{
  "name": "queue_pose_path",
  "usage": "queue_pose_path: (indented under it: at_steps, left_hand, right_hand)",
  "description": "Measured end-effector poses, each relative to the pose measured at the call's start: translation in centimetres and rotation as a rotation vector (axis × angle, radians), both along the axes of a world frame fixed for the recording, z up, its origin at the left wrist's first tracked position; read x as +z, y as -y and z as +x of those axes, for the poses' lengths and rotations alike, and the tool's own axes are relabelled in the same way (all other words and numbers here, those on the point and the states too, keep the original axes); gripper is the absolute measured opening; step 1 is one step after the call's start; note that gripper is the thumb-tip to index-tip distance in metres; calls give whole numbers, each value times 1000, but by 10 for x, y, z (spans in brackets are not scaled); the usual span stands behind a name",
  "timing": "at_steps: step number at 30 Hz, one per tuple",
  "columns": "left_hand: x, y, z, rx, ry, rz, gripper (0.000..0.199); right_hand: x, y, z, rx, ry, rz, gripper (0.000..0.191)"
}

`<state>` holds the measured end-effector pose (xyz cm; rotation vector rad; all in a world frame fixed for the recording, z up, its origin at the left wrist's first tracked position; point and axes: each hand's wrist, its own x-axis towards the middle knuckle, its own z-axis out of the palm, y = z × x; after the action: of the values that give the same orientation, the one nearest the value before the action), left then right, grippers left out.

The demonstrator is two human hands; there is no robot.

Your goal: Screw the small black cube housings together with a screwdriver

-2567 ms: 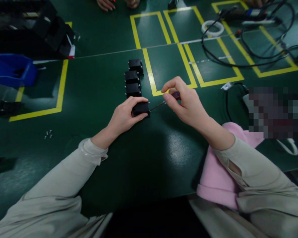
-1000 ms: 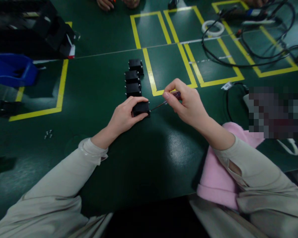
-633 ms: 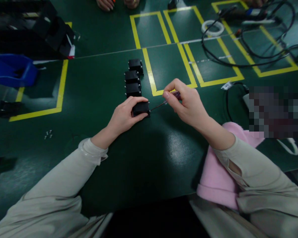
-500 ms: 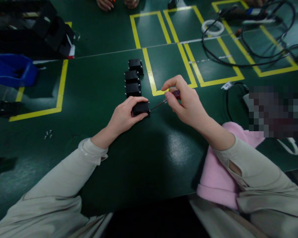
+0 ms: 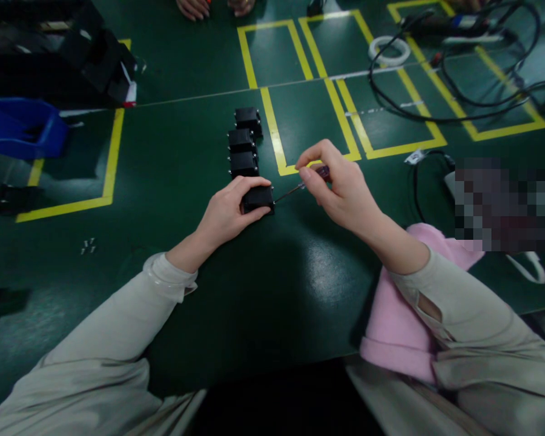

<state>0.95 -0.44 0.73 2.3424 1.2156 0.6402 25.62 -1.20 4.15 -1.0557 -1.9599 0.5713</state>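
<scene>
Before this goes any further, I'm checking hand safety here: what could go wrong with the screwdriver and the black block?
The screwdriver meets the black block right beside the left hand's thumb; a slip might jab it.
A hard push could shift the block toward the left hand's palm.
Small loose screws lie near the left sleeve; a sweep of that arm might scatter them.

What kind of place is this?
It's probably a factory or workshop: there's a screwdriver in the right hand, a row of black blocks, and yellow tape outlines on the green table.
</scene>
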Motion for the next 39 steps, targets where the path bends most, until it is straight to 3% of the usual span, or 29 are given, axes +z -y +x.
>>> queue_pose_path:
  at_steps: [39]
  left_hand:
    - [-1, 0, 0, -9, 10, 12, 43]
  right_hand:
    - [-1, -1, 1, 26, -24, 8, 18]
